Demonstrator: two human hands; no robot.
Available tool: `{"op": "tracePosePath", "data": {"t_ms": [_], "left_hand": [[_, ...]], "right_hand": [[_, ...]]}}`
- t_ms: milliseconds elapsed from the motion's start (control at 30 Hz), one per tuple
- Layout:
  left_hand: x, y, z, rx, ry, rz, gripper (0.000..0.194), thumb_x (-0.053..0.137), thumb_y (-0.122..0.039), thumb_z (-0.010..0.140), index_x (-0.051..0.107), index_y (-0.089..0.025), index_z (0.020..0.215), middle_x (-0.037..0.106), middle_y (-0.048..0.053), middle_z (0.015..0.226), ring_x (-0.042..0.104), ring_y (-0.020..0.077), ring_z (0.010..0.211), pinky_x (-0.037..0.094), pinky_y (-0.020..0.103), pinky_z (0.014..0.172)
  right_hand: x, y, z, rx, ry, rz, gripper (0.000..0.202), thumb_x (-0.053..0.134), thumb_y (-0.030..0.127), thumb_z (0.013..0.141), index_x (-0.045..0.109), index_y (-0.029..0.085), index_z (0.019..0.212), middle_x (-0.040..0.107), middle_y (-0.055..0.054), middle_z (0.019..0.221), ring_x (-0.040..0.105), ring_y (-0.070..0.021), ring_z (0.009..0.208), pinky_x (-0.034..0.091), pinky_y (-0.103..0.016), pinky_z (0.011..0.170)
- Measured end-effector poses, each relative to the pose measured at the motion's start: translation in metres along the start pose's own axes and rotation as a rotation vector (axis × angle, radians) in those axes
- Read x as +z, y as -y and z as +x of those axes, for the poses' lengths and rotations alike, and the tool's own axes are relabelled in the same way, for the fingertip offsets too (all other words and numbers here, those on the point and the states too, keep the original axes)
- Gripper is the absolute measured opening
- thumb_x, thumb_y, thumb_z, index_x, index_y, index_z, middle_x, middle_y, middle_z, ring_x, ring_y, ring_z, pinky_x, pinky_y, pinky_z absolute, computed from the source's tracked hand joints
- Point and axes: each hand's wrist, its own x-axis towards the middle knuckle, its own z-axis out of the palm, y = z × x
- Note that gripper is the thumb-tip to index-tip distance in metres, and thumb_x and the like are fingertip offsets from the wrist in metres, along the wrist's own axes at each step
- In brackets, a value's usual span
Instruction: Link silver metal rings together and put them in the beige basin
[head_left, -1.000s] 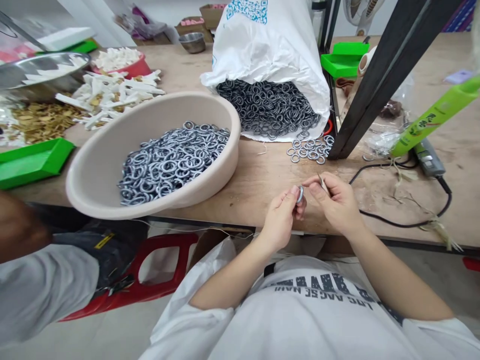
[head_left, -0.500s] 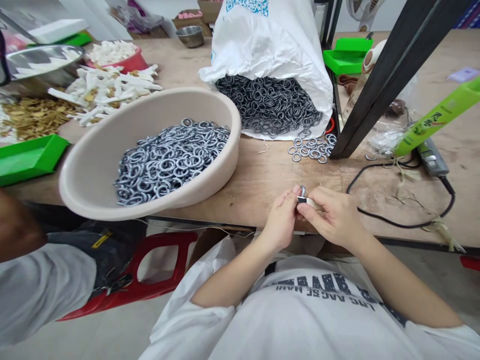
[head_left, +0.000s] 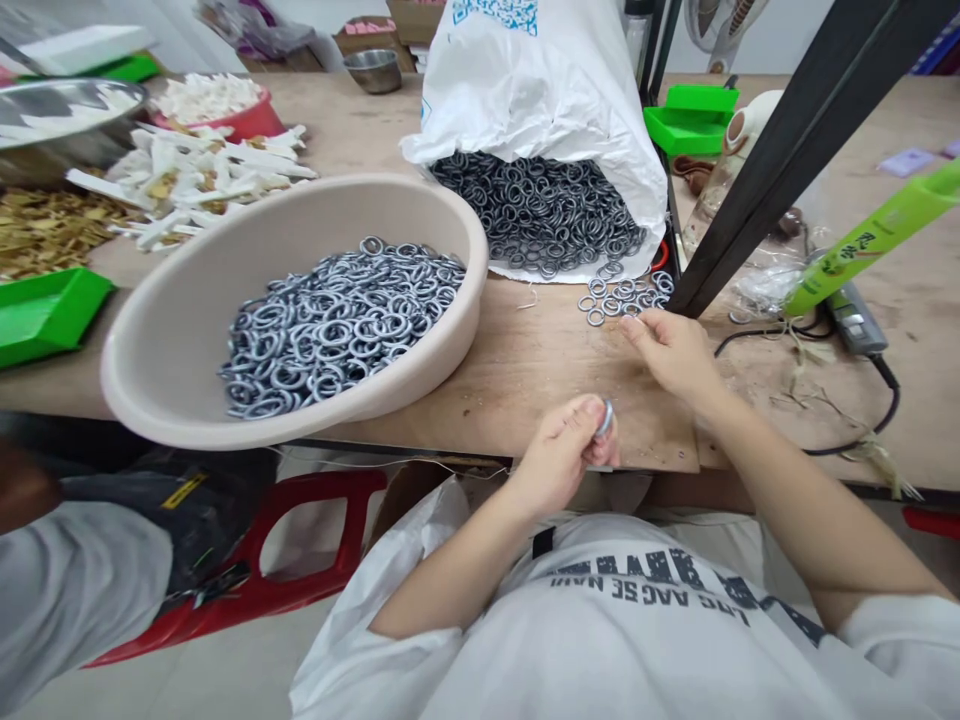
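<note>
My left hand (head_left: 566, 450) is closed around a grey ring (head_left: 606, 418), part of which shows past the thumb. It is over the table's front edge. My right hand (head_left: 671, 355) reaches forward with its fingertips pressed together at the near edge of a small pile of loose grey rings (head_left: 628, 294). What is between those fingertips, if anything, is too small to make out. Behind the pile, a white sack (head_left: 544, 105) lies with its mouth toward me, full of dark rings (head_left: 547, 205). To the left, a beige basin (head_left: 161, 340) holds many grey rings (head_left: 337, 320).
A dark metal post (head_left: 795, 160) slants up beside the pile. Further right are a green package (head_left: 862, 245), a power strip (head_left: 855, 318) and a black cable. White strips (head_left: 202, 180) and a green tray (head_left: 52, 312) are at left, near a co-worker's sleeve (head_left: 75, 570).
My hands have come apart. The right has moved forward to the loose rings, and the white piece with a dark edge no longer shows. The left stays near the edge with the ring.
</note>
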Motion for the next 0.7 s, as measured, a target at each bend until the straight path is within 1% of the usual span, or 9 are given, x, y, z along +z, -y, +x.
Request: {"op": "tracePosePath", "data": {"t_ms": [67, 167, 233, 300, 400, 467, 500, 600, 700], "left_hand": [[-0.006, -0.005, 0.000, 0.026, -0.061, -0.032, 0.040, 0.066, -0.047, 0.088, 0.052, -0.016, 0.067, 0.048, -0.003, 0.060, 0.045, 0.0070, 0.053, 0.049, 0.023, 0.061], [-0.017, -0.012, 0.006, 0.046, -0.173, -0.062, 0.034, 0.074, -0.044, 0.082, 0.061, -0.014, 0.075, 0.060, 0.000, 0.069, 0.054, 0.0065, 0.057, 0.052, 0.022, 0.065], [-0.024, -0.015, 0.009, 0.035, -0.206, -0.078, 0.033, 0.078, -0.043, 0.079, 0.066, -0.012, 0.080, 0.066, 0.002, 0.075, 0.058, 0.0066, 0.060, 0.054, 0.022, 0.067], [-0.030, -0.018, 0.010, 0.026, -0.220, -0.097, 0.033, 0.080, -0.042, 0.077, 0.069, -0.011, 0.085, 0.069, 0.004, 0.078, 0.061, 0.0065, 0.061, 0.055, 0.021, 0.068], [-0.034, -0.019, 0.011, 0.020, -0.207, -0.100, 0.035, 0.080, -0.035, 0.077, 0.071, -0.014, 0.104, 0.071, 0.003, 0.080, 0.062, 0.0060, 0.062, 0.056, 0.020, 0.070], [-0.032, -0.017, 0.013, 0.005, -0.180, -0.107, 0.041, 0.079, -0.029, 0.078, 0.069, -0.017, 0.117, 0.070, 0.001, 0.080, 0.063, 0.0070, 0.065, 0.057, 0.021, 0.072], [-0.030, -0.014, 0.015, -0.009, -0.162, -0.119, 0.042, 0.077, -0.029, 0.079, 0.068, -0.017, 0.118, 0.069, 0.002, 0.080, 0.063, 0.0081, 0.067, 0.058, 0.023, 0.072], [-0.017, -0.002, 0.020, -0.023, -0.131, -0.153, 0.033, 0.074, -0.038, 0.082, 0.069, -0.014, 0.103, 0.065, 0.002, 0.082, 0.061, 0.0096, 0.068, 0.057, 0.023, 0.065], [-0.004, 0.011, 0.023, 0.021, -0.153, -0.122, 0.033, 0.074, -0.047, 0.081, 0.063, -0.017, 0.091, 0.056, -0.002, 0.076, 0.051, 0.0060, 0.060, 0.047, 0.016, 0.053]], "right_hand": [[0.006, -0.007, 0.024, -0.038, 0.007, -0.176, 0.046, 0.046, 0.061, 0.095, 0.068, 0.022, 0.084, 0.068, -0.005, 0.079, 0.057, -0.0208, 0.070, 0.030, -0.030, 0.059], [0.021, -0.009, 0.050, -0.146, 0.098, -0.321, 0.036, 0.055, 0.053, 0.093, 0.070, 0.023, 0.106, 0.071, -0.010, 0.106, 0.062, -0.0260, 0.086, 0.036, -0.033, 0.065], [0.028, -0.006, 0.058, -0.162, 0.148, -0.353, 0.030, 0.057, 0.045, 0.092, 0.069, 0.022, 0.108, 0.069, -0.012, 0.112, 0.062, -0.0273, 0.089, 0.038, -0.034, 0.068], [0.029, 0.000, 0.056, -0.160, 0.153, -0.286, 0.022, 0.057, 0.037, 0.092, 0.069, 0.020, 0.098, 0.069, -0.012, 0.106, 0.060, -0.0268, 0.088, 0.039, -0.035, 0.070], [0.019, 0.012, 0.030, -0.166, 0.110, 0.084, 0.018, 0.057, 0.036, 0.093, 0.064, 0.020, 0.086, 0.066, -0.006, 0.088, 0.058, -0.0228, 0.083, 0.041, -0.033, 0.072], [0.012, 0.021, 0.001, -0.130, 0.071, 0.410, 0.020, 0.057, 0.039, 0.095, 0.063, 0.021, 0.088, 0.063, -0.003, 0.083, 0.057, -0.0194, 0.079, 0.043, -0.031, 0.071], [0.012, 0.025, -0.015, -0.120, 0.068, 0.542, 0.019, 0.058, 0.039, 0.095, 0.063, 0.021, 0.091, 0.062, -0.002, 0.084, 0.057, -0.0181, 0.079, 0.044, -0.031, 0.072], [0.022, 0.031, -0.052, -0.078, 0.017, 0.771, 0.015, 0.062, 0.037, 0.093, 0.064, 0.022, 0.090, 0.061, -0.001, 0.087, 0.059, -0.0163, 0.081, 0.047, -0.030, 0.075], [0.037, 0.029, -0.067, 0.028, -0.048, 0.922, 0.014, 0.067, 0.037, 0.090, 0.063, 0.023, 0.090, 0.059, 0.001, 0.085, 0.057, -0.0133, 0.069, 0.049, -0.028, 0.064]]}}
